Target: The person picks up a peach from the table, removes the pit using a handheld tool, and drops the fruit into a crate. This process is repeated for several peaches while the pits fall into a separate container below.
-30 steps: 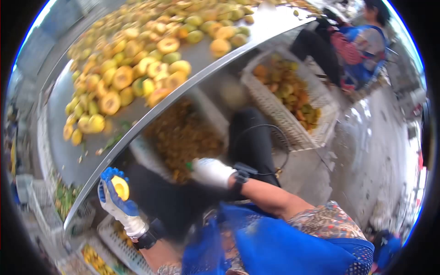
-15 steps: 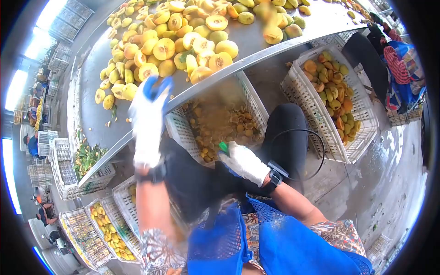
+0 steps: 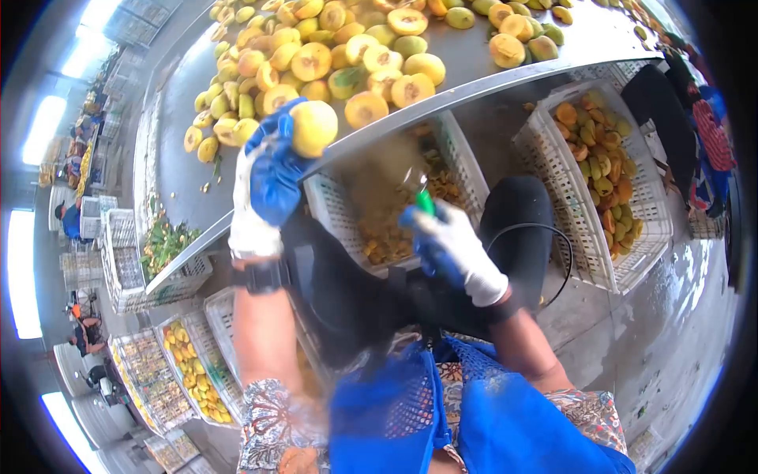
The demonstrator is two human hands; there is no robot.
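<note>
My left hand (image 3: 275,170), in a white glove with a blue palm, grips a yellow peach half (image 3: 313,128) at the front edge of the metal table (image 3: 178,170). The fruit's rounded skin side faces up. Lower right, my right hand (image 3: 454,246), gloved the same way, is closed round a small green-handled tool (image 3: 425,201) with a shiny metal tip, slightly blurred. Below it a white crate (image 3: 459,154) holds fruit scraps (image 3: 383,237). Many cut peach halves (image 3: 312,61) lie piled on the table beyond my left hand.
At the right stands a white crate (image 3: 580,237) of peach pieces. Crates of yellow fruit (image 3: 189,367) stand lower left, and a crate with leafy scraps (image 3: 166,245) is at the left. People (image 3: 71,220) are at the far left, and a person's striped sleeve (image 3: 711,134) shows far right.
My left hand, empty before, now holds a peach half near the table edge. My right hand has risen to the right with the tool, its tip now pointing up. The view has shifted slightly.
</note>
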